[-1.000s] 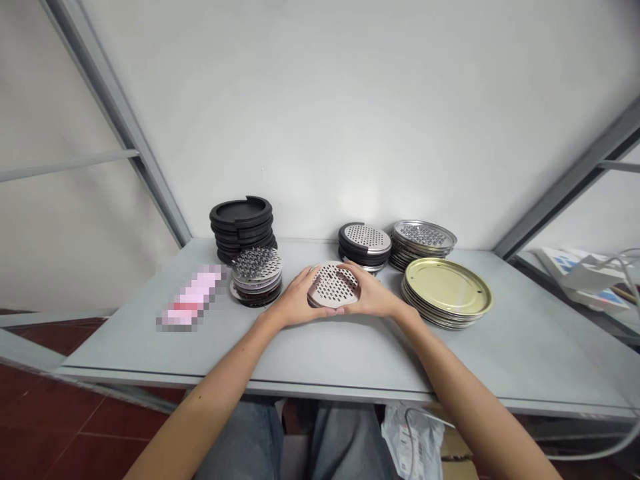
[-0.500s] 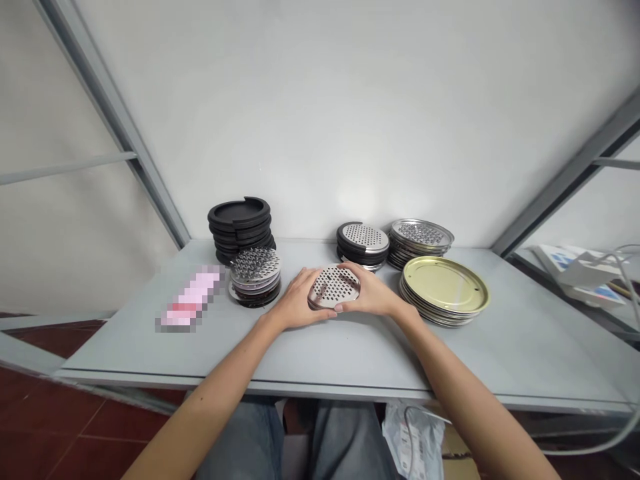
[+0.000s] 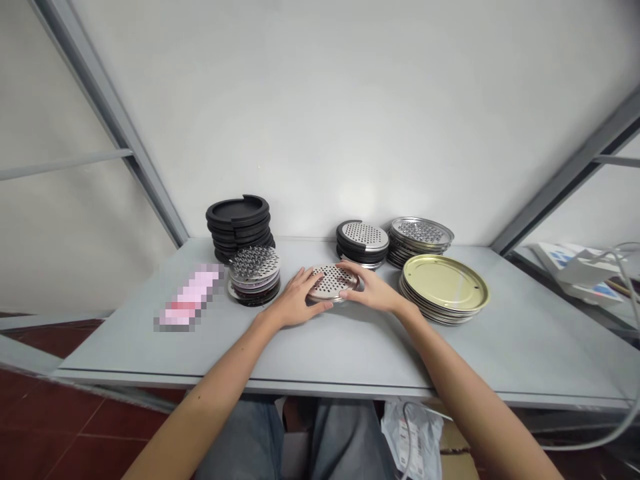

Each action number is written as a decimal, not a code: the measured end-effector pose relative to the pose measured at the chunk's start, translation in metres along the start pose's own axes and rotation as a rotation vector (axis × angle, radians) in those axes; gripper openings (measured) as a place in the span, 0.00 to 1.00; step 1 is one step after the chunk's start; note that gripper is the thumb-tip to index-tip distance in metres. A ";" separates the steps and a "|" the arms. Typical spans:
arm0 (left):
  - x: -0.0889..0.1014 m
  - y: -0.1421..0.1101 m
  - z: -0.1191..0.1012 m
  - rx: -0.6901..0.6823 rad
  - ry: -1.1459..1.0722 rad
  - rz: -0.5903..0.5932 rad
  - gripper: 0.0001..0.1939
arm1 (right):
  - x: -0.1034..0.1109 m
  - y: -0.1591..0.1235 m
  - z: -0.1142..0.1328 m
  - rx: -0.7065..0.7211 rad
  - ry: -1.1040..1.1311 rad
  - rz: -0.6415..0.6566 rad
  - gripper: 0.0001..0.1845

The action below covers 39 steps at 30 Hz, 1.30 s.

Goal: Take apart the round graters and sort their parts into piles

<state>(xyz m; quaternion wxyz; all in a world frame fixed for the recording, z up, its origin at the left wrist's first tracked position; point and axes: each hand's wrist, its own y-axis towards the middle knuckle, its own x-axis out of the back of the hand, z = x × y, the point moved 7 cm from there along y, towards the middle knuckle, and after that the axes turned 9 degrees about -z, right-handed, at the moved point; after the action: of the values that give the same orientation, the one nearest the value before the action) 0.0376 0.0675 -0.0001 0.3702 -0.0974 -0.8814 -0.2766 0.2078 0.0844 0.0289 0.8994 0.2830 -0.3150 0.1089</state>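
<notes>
A round metal grater disc [image 3: 331, 283] with rows of holes lies near the middle of the table, a shiny metal rim showing under its front edge. My left hand [image 3: 299, 299] curves round its left side, fingers over the top and thumb low along the near edge. From the right, my right hand [image 3: 374, 289] grips the same disc, fingertips at the far edge and thumb on its near right part. Left of my hands is a stack of spiky grater discs [image 3: 256, 265]. Shallow gold-coloured round lids [image 3: 444, 283] are piled to the right.
Black rings [image 3: 238, 220] are stacked at the back left. Behind the hands sit black-rimmed grater discs [image 3: 364, 237] and silver-rimmed graters [image 3: 421, 233]. A blurred-out pink item [image 3: 193, 297] lies at left on the grey table [image 3: 310, 353]. Metal frame posts [image 3: 150, 180] flank the table.
My thumbs have drawn apart along the disc's near edge, the right one shifting onto its top. The disc sits slightly higher in view, and more of the metal rim below it shows.
</notes>
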 end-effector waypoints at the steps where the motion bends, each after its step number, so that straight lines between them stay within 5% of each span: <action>1: 0.004 0.002 -0.002 -0.014 -0.014 -0.048 0.33 | 0.003 0.000 0.000 -0.015 0.035 -0.002 0.33; 5: 0.025 0.007 -0.011 -0.075 -0.107 -0.294 0.18 | 0.011 0.002 -0.003 -0.067 0.169 -0.016 0.26; 8: 0.031 0.009 -0.012 -0.064 -0.160 -0.359 0.16 | 0.016 0.003 -0.006 -0.068 0.178 -0.081 0.23; 19: 0.031 0.008 -0.007 -0.010 -0.146 -0.381 0.18 | 0.023 0.003 -0.002 -0.002 0.043 -0.186 0.18; 25: 0.022 0.004 -0.002 0.056 -0.061 -0.395 0.38 | 0.012 0.000 0.017 0.208 -0.003 -0.271 0.15; 39: 0.021 0.005 -0.007 -0.023 -0.102 -0.342 0.39 | 0.002 -0.005 0.031 0.269 -0.008 -0.109 0.16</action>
<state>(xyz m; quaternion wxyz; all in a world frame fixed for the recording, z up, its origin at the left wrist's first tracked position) 0.0293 0.0671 0.0212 0.2713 0.0359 -0.8996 -0.3402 0.1952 0.0619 0.0476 0.8565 0.4182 -0.2854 0.1003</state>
